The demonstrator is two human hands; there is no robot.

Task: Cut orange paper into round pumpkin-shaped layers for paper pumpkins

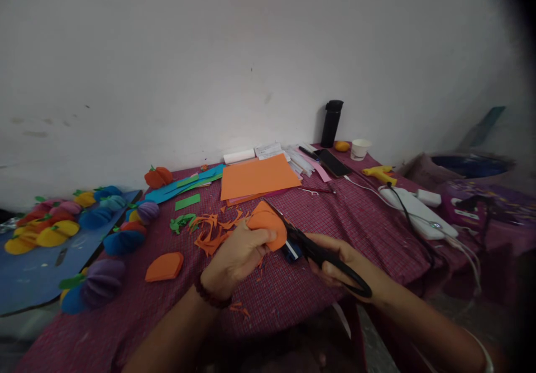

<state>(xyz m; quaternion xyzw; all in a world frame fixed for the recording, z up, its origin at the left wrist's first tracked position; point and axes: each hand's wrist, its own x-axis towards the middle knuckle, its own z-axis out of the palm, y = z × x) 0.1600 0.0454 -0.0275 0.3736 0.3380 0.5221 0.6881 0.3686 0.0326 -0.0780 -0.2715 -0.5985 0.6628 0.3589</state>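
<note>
Between the thumb and fingers of my left hand (243, 250) is a piece of orange paper (262, 220) with a rounded edge. My right hand (341, 261) grips black-handled scissors (330, 258), whose blades lie along the right edge of that paper. Orange paper scraps (211, 236) are scattered just behind and left of my left hand. A stack of rounded orange paper pieces (164, 266) rests on the cloth further left. Under the scissors a dark blue and white object (292, 251) is partly hidden.
Orange sheets (259, 177) lie at the back, beside blue paper strips (184, 184). Colourful paper pumpkins (103, 283) crowd the left side. A black bottle (332, 123), a paper cup (360, 149), a phone (333, 162), a yellow glue gun (379, 173) and a white power strip (419, 214) with cables stand right.
</note>
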